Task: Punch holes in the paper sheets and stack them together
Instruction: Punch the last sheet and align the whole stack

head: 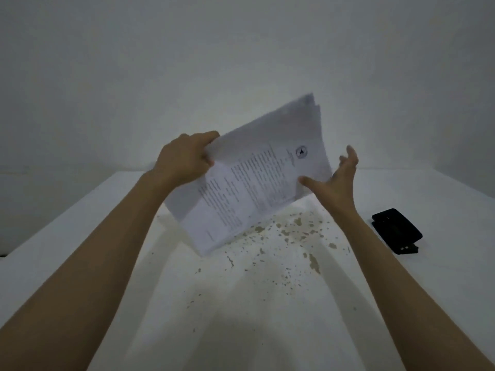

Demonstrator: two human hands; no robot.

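A stack of printed paper sheets (257, 172) stands tilted on the white table, its lower corner touching the surface. My left hand (184, 156) grips the stack's upper left edge between thumb and fingers. My right hand (334, 180) is at the stack's right edge with fingers spread; the thumb touches the front sheet. The top sheet carries lines of text and a round dark emblem. The upper corner of the stack is blurred. A black hole punch (396, 231) lies on the table to the right, apart from both hands.
The white table (241, 303) has brownish stains and chipped spots in its middle. A plain grey-white wall stands behind it. The table's left edge runs diagonally at the lower left.
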